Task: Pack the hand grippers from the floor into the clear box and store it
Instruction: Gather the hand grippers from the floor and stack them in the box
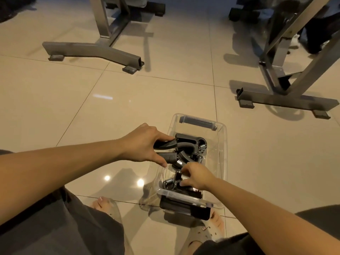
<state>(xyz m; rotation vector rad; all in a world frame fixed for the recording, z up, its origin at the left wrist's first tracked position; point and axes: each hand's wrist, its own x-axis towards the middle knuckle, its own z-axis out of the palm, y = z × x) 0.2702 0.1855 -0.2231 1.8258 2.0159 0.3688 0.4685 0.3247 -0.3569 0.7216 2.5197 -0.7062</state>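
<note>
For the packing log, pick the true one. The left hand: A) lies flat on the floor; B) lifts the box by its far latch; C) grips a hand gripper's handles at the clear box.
C: the left hand pinches a hand gripper's two black handles over the clear box's left rim.

Head-worn view, looking forward and steeply down.
The wide-angle camera sits above and behind both forearms, which enter from the bottom corners and meet at the left hand (145,144) and right hand (197,175), close below the lens at lower centre, over the clear box (221,144). Beyond the hands the tiled floor (128,100) runs away to metal frame bases (92,51), one past the left hand, one past the right.
</note>
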